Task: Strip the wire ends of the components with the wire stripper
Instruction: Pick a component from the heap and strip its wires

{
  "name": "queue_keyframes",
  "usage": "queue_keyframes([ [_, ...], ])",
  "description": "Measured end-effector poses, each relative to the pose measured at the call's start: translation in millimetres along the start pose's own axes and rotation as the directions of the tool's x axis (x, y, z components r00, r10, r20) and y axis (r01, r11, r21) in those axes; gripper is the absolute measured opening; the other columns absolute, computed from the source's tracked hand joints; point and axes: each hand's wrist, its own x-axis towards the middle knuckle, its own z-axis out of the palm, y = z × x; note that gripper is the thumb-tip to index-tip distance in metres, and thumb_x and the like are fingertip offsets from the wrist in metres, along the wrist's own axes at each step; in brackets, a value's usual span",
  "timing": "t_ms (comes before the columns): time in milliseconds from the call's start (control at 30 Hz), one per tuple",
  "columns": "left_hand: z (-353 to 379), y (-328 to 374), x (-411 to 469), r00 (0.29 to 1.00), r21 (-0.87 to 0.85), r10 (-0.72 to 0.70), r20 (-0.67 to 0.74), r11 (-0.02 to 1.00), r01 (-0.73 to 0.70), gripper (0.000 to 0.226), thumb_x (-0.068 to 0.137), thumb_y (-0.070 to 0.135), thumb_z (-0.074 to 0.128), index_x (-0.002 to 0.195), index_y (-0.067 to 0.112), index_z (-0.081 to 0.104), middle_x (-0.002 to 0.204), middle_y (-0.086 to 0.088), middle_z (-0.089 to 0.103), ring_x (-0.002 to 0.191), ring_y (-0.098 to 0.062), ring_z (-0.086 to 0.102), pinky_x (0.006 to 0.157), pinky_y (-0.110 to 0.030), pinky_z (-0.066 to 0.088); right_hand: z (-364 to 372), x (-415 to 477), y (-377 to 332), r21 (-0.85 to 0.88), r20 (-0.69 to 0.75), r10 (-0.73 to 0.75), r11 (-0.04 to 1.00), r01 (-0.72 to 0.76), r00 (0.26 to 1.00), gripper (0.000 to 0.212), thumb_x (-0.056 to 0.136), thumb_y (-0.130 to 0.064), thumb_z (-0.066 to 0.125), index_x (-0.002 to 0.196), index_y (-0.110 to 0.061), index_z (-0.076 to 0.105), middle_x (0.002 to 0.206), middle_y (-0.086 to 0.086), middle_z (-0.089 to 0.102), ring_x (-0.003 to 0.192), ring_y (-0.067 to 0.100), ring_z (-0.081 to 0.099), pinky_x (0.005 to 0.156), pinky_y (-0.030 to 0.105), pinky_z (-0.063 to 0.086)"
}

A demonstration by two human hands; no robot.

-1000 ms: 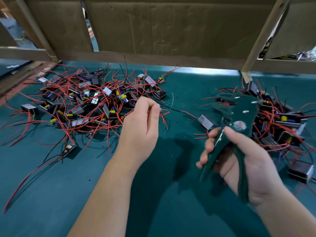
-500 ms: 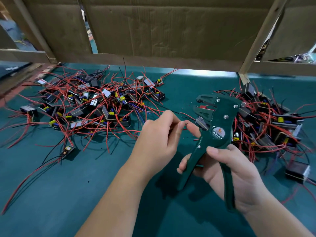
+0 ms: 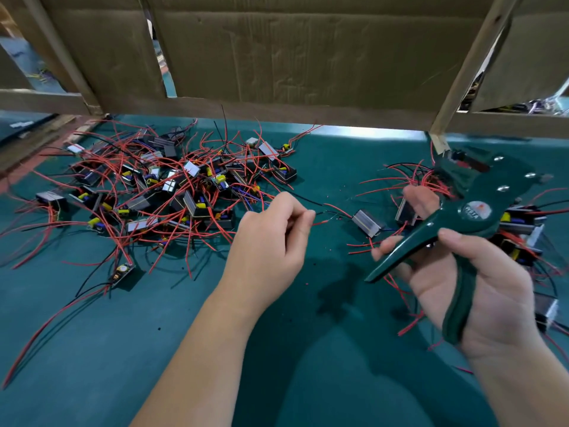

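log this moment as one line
left hand: pinches thin red wire by silver boxy component | right hand: grips dark green wire stripper | wire not in stripper

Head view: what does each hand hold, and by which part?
The left hand pinches a red wire leading to one component. The right hand grips the wire stripper by its two handles.

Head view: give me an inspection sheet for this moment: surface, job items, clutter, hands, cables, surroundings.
Surface: green mat under everything.
Job's things: wire stripper, handles spread; lone component between the left pile and right pile.
Clutter: small specks on the mat.
Grippers: left hand pinches a red wire; right hand grips the stripper, apart from that wire.
Cables: red and black leads tangled across both piles.
Surroundings: cardboard panels on a wooden frame behind the table.
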Motion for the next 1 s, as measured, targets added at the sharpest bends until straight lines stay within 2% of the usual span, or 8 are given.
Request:
queue_keyframes([
  [267,2.4,8.2,2.6,0.966,-0.477,-0.233,-0.111,0.866,0.154,0.021,0.099,0.022,0.039,0.093,0.025,0.059,0.064,0.011,0.054,0.057,-0.01,0.049,0.058,-0.024,0.044,4.5,-8.6,10.2,-0.019,0.104,0.197,0.98,-0.196,0.975,0.099,0.048,-0.029,0.088,0.131,0.008,0.047,0.12,0.023,0.061,0.069,0.038,0.062,0.07,0.052,0.055],
  [433,3.1,18.9,8.0,0.825,-0.949,-0.493,0.277,-0.007,0.314,0.018,0.086,0.024,0.051,0.085,0.015,0.066,0.064,0.006,0.047,0.06,-0.009,0.046,0.064,-0.021,0.04,14.0,-16.8,20.7,-0.104,0.286,0.322,0.947,-0.305,0.903,0.073,0.057,-0.027,0.087,0.12,0.0,0.062,0.097,0.031,0.063,0.07,0.043,0.061,0.07,0.051,0.05],
  [500,8.1,21.9,5.9,0.783,-0.932,-0.514,0.351,-0.11,0.345,0.016,0.088,0.026,0.049,0.088,0.018,0.064,0.068,0.006,0.049,0.063,-0.009,0.049,0.05,-0.023,0.043,17.6,-18.7,22.7,-0.177,0.34,0.399,0.916,-0.359,0.852,0.064,0.065,-0.02,0.08,0.122,-0.001,0.06,0.083,0.034,0.061,0.074,0.042,0.061,0.07,0.044,0.051],
  [600,14.3,25.5,5.5,0.768,-0.92,-0.532,0.357,-0.057,0.388,0.018,0.091,0.027,0.048,0.095,0.019,0.063,0.076,0.004,0.055,0.072,-0.011,0.051,0.044,-0.021,0.038,13.7,-19.6,25.2,-0.279,0.283,0.443,0.886,-0.37,0.85,0.053,0.068,-0.017,0.07,0.12,-0.008,0.063,0.079,0.035,0.06,0.076,0.04,0.061,0.07,0.045,0.05],
  [700,13.8,20.8,9.2,0.77,-0.915,-0.571,0.284,0.078,0.395,0.032,0.094,0.029,0.042,0.111,0.011,0.063,0.087,0.0,0.061,0.083,-0.012,0.056,0.076,-0.026,0.044,10.7,-18.4,26.1,-0.193,0.198,0.364,0.925,-0.327,0.91,0.053,0.063,-0.014,0.071,0.115,-0.005,0.065,0.076,0.034,0.059,0.072,0.043,0.061,0.067,0.049,0.051],
  [800,10.9,16.6,11.0,0.76,-0.882,-0.56,0.33,0.104,0.46,0.045,0.098,0.034,0.035,0.128,0.007,0.055,0.102,-0.003,0.06,0.093,-0.014,0.055,0.084,-0.023,0.042,7.5,-14.4,21.0,-0.146,0.052,0.088,0.986,-0.08,0.995,0.04,0.064,-0.003,0.067,0.103,-0.008,0.071,0.08,0.025,0.066,0.07,0.041,0.064,0.067,0.053,0.054],
  [900,14.4,15.8,8.7,0.762,-0.836,-0.543,0.353,0.183,0.518,0.058,0.077,0.044,0.052,0.126,0.014,0.056,0.108,0.0,0.062,0.095,-0.014,0.056,0.084,-0.024,0.043,-4.7,-9.7,9.5,-0.42,-0.128,-0.208,0.897,0.137,0.97,0.024,0.072,-0.009,0.06,0.085,-0.023,0.074,0.075,0.014,0.071,0.075,0.038,0.069,0.073,0.06,0.055],
  [1000,23.5,14.6,3.7,0.784,-0.78,-0.519,0.341,0.309,0.544,0.031,0.09,0.034,0.052,0.118,0.023,0.061,0.108,0.005,0.064,0.099,-0.013,0.058,0.084,-0.025,0.045,-12.3,-7.6,4.8,-0.556,-0.125,-0.333,0.804,0.212,0.934,0.019,0.074,-0.012,0.061,0.084,-0.024,0.072,0.073,0.009,0.071,0.082,0.044,0.067,0.079,0.066,0.052],
])
